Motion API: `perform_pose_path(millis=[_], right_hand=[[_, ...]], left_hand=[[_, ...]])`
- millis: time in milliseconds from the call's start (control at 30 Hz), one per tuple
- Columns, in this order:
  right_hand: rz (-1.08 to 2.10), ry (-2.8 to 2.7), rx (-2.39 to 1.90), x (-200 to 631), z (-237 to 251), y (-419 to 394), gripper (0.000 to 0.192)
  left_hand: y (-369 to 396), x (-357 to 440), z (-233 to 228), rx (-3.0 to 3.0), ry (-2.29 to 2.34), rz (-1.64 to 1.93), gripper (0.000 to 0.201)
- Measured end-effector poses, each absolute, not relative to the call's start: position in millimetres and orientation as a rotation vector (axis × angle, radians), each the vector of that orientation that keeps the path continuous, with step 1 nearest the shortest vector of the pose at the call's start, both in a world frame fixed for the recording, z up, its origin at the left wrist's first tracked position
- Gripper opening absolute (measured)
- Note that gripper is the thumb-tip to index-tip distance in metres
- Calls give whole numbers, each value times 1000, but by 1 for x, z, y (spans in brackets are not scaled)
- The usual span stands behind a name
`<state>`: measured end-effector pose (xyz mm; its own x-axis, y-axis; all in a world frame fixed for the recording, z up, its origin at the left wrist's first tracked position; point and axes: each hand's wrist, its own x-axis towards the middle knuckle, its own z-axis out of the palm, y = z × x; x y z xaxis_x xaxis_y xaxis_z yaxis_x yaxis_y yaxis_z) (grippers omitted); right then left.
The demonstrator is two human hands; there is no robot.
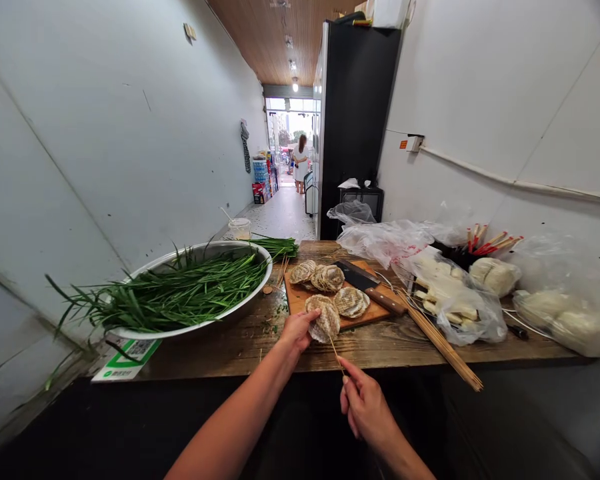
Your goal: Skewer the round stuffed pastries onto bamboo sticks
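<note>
A worn wooden table (pixel 260 347) spans a narrow room between a pale left wall (pixel 105 133) and a white right wall (pixel 480 87); beyond it, a speckled floor (pixel 290 213) runs past a tall black cabinet (pixel 361 113) to a bright doorway, where another person (pixel 301 160) stands. On the table's left, a metal basin (pixel 269 265) heaped with long green chives (pixel 195 290) overlaps a green-and-white QR card (pixel 130 357); on the right lie a clear bag of pale chunks (pixel 445 293) and a bundle of bamboo skewers (pixel 445 343), whose ends jut past the front edge. A strip of wood flecked with green scraps separates the basin from the cutting board (pixel 295 300), which bears ridged round slices (pixel 351 303) and a wooden-handled knife (pixel 357 277) laid diagonally, its handle toward the lower right. The left hand (pixel 300 331) pinches one ridged slice (pixel 324 323) at the board's near edge, and the right hand (pixel 363 397), in the dark space before the table, grips a thin skewer (pixel 337 355) between thumb and fingers. The held slice turns a broad face to the viewer; the skewer's long axis slants up and leftward to its lower edge, though how deep the tip sits cannot be told.
</note>
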<state>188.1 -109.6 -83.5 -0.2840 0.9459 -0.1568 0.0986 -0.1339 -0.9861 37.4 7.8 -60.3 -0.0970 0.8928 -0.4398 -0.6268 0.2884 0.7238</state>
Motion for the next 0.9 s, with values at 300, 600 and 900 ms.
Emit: perform_pose_path(millis=[300, 600, 900], right_hand=[[1148, -1436, -1178, 194, -102, -107, 43], [1083, -1381, -1299, 191, -108, -98, 48], [982, -1366, -1330, 185, -102, -99, 45]], left_hand=[[7, 41, -55, 271, 1020, 1237, 6], [-3, 44, -45, 265, 1032, 1078, 4], [-1, 47, -45, 277, 1064, 1042, 5]])
